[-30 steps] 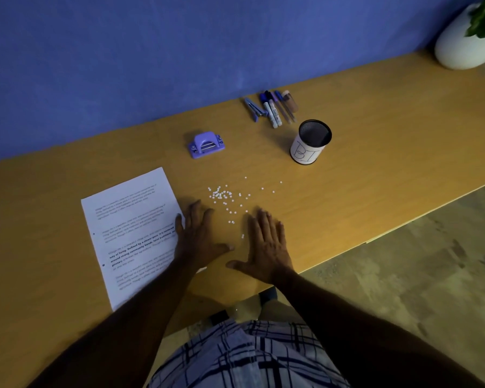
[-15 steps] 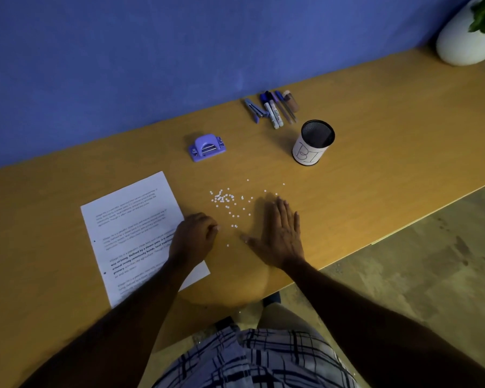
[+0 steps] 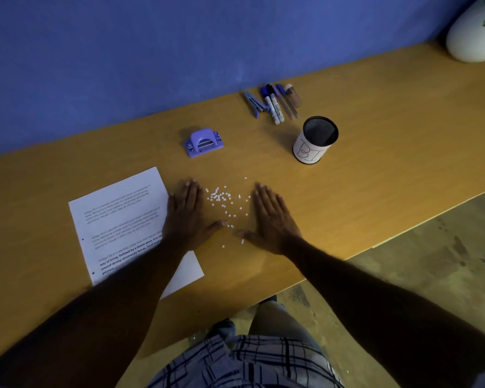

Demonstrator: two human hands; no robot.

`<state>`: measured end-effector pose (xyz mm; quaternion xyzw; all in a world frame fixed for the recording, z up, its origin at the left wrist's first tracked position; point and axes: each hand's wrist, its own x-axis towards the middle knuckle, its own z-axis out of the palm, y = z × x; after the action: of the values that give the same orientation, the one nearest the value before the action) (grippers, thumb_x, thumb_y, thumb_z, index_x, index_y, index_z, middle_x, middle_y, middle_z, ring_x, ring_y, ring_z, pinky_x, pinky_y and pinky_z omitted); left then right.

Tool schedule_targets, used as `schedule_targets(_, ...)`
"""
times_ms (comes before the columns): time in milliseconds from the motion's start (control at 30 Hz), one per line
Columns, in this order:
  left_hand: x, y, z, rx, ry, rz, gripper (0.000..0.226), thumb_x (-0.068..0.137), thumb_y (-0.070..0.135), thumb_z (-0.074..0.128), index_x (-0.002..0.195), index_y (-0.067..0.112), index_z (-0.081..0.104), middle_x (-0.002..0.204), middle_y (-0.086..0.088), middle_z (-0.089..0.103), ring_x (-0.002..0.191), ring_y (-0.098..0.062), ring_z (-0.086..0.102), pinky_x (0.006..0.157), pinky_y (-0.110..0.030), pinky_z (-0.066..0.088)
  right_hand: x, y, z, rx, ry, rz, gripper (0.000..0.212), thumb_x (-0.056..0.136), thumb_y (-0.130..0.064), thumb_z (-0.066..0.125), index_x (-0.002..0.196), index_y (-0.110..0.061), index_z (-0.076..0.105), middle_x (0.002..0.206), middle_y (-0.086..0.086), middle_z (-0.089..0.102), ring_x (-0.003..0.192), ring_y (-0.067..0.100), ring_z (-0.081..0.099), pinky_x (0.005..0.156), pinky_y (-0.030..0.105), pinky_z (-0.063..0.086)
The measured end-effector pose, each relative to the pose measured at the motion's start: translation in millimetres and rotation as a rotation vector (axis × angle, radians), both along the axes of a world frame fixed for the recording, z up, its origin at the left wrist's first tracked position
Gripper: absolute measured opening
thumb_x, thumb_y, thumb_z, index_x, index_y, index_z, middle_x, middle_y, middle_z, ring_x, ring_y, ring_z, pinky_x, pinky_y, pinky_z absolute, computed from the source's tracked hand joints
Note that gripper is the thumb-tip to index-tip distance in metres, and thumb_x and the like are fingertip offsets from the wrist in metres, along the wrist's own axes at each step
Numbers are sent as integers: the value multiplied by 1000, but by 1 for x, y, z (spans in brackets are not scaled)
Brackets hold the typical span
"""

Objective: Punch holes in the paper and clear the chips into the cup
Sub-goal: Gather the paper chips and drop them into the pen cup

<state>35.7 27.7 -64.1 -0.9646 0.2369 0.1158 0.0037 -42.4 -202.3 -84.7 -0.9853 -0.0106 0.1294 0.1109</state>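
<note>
Left hand (image 3: 186, 217), curled a moment ago, now flat; right hand (image 3: 272, 219) flat too, both flanking the paper chips (image 3: 221, 198). Gathering looks imminent.

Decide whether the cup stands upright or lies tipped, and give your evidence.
Upright. The cup rests on its base on the desk, its open mesh mouth facing up. What is inside: cannot tell.

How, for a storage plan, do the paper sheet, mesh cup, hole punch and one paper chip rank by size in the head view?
1. paper sheet
2. mesh cup
3. hole punch, close to the cup
4. paper chip
</note>
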Motion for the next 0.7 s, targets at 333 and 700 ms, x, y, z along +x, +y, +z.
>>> schedule_targets(333, -5, -13, -4, -3, 58, -126, 115, 73, 89, 20, 154, 9, 3, 164, -14, -3, 151, -31, -1, 120, -55, 9, 26, -44, 9, 89, -31, 74, 92, 89, -73, 28, 156, -18, -4, 164, 4, -8, 151, 18, -8, 123, 42, 1)
schedule_targets(700, -37, -5, -4, -17, 9, -312, 114, 74, 88, 23, 153, 6, 18, 162, -15, 12, 151, -31, 9, 118, -60, 15, 60, -8, 4, -10, -44, 356, 95, 89, -74, 23, 156, -11, -1, 163, 10, -9, 151, 23, -9, 124, 45, 4)
